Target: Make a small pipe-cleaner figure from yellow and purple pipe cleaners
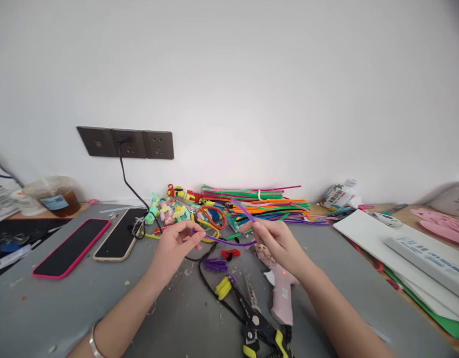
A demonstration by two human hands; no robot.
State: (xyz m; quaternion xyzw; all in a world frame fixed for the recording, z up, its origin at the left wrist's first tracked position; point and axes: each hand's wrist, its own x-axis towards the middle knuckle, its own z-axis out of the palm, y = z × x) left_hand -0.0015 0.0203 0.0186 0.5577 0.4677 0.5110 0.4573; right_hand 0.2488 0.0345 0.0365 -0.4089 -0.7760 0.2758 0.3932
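Note:
A purple pipe cleaner point(229, 242) runs between my hands above the grey mat. My left hand point(179, 243) pinches its left end. My right hand point(272, 238) grips it farther along, and a free length slants up and left past the fingers. Below lie a folded purple pipe cleaner bundle point(215, 264), a small red piece point(230, 254) and a yellow folded piece point(224, 287). Pliers with black and yellow handles point(257, 323) rest at the front. Beneath my right forearm is a pink glue gun point(282, 293) with a red light on, partly covered by my right hand.
Bundled coloured pipe cleaners point(252, 195) lie along the wall beside small finished figures point(172, 211). Two phones, one pink-edged point(71, 248) and one pale-edged point(121, 236), lie left. A black cord point(127, 181) hangs from the socket. White sheets point(363, 233) and a long box point(430, 263) lie right.

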